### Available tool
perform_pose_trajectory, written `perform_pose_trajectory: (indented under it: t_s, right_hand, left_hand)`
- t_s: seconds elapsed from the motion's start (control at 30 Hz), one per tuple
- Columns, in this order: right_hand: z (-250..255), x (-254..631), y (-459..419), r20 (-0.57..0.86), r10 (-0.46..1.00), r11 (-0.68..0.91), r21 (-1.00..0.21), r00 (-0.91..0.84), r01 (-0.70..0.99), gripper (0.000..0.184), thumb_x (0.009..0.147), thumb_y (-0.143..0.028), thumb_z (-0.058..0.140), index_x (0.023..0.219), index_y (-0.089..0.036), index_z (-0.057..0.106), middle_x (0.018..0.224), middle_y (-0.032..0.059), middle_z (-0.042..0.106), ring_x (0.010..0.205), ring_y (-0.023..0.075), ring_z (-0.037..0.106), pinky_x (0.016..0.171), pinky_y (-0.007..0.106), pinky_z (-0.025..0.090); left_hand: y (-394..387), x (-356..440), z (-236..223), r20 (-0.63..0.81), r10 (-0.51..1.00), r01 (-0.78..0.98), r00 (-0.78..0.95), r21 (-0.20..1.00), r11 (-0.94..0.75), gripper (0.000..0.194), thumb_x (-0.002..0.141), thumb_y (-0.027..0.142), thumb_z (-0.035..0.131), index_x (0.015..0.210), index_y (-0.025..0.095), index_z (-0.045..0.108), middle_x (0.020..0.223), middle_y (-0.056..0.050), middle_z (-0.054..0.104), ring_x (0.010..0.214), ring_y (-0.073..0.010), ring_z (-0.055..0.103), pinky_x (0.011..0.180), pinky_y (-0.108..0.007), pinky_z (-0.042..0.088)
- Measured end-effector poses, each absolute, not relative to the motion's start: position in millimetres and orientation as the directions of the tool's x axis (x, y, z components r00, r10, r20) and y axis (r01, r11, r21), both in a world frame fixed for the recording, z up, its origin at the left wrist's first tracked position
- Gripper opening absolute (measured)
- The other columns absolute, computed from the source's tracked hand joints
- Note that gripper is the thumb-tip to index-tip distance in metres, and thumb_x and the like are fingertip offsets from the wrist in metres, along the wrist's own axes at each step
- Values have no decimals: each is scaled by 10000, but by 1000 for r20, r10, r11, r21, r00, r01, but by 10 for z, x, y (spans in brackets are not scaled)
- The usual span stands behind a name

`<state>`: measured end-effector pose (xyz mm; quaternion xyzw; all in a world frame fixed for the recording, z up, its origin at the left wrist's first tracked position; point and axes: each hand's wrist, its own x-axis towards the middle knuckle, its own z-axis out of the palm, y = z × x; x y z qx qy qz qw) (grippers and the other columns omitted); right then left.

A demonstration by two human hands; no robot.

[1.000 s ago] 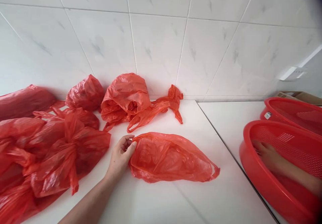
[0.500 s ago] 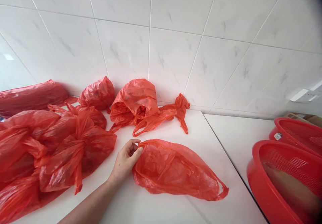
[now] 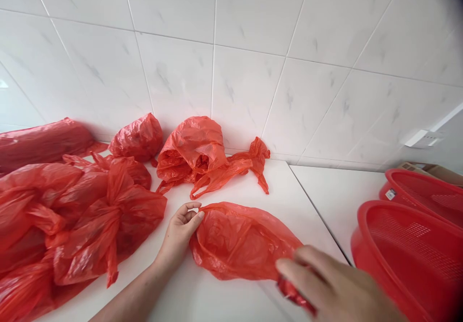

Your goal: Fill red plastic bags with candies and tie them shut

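Thin plastic film and rigid plastic against smooth, hard surfaces.
Open bag (image 3: 238, 240): translucent plastic film, finely creased, soft sheen along the folds. Knotted bags (image 3: 83, 220): similar film, heavily wrinkled, bright glossy highlights. Long bundle (image 3: 43, 141): plastic film, lying smoother, shiny on top. Crumpled bag (image 3: 195, 141): wrinkled film, mild gloss. Small packet (image 3: 294, 295): shiny but blurred, material cannot be told. Baskets (image 3: 372, 259): rigid plastic, smooth glossy rims, perforated walls. Box (image 3: 441, 171): matt, looks like cardboard. Tabletop (image 3: 202, 298): smooth, low sheen, material uncertain. Wall tiles (image 3: 249, 13): smooth, ceramic-looking, satin finish, faintly veined.
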<state>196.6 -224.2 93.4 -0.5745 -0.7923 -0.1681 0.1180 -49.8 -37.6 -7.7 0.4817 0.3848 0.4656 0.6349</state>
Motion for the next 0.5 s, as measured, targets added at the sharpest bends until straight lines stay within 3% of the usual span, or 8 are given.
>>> perform_pose_trajectory:
  t_s: [0.07, 0.2, 0.33, 0.43, 0.5]
  right_hand:
    - [827, 1633, -2108, 233, 909, 331, 97, -345, 939, 383, 673, -84, 512, 973, -314, 574, 775, -3, 598, 551, 157, 568, 399, 276, 354]
    - [621, 1429, -1694, 208, 931, 298, 33, -299, 954, 181, 758, -84, 511, 778, -260, 545, 704, -7, 546, 538, 148, 527, 428, 271, 339]
    - [559, 1408, -1383, 245, 947, 222, -21, -210, 975, 210, 868, -192, 519, 1062, -254, 572, 842, 12, 594, 581, 141, 559, 497, 271, 440]
    - [693, 1438, -1404, 307, 938, 214, -144, -162, 966, 441, 862, -273, 560, 1290, -276, 457, 1050, 43, 621, 821, 188, 636, 646, 303, 528]
    - [851, 1554, -1563, 381, 918, 199, -197, -112, 960, 404, 895, -283, 503, 1295, -284, 447, 1139, 40, 616, 955, 195, 630, 761, 316, 537]
  left_hand:
    - [-382, -501, -88, -36, 959, -228, 282, 968, 104, 423, 731, 449, 709, 1036, 209, 542, 591, 76, 505, 478, -91, 486, 485, -198, 396]
    - [-387, -506, -100, -32, 948, -224, 318, 969, 107, 411, 721, 440, 721, 1024, 217, 556, 580, 89, 469, 471, -85, 466, 484, -195, 395]
    - [-387, -515, -105, -17, 945, -239, 327, 966, 100, 398, 742, 425, 711, 1043, 218, 554, 610, 77, 500, 501, -85, 495, 514, -195, 419]
    - [-391, -517, -97, -18, 941, -257, 338, 960, 111, 417, 737, 427, 716, 1052, 216, 543, 636, 60, 553, 531, -102, 544, 536, -206, 446]
    - [-394, -517, -89, -23, 932, -280, 362, 951, 132, 424, 748, 421, 711, 1068, 212, 525, 695, 31, 607, 581, -121, 586, 570, -226, 473]
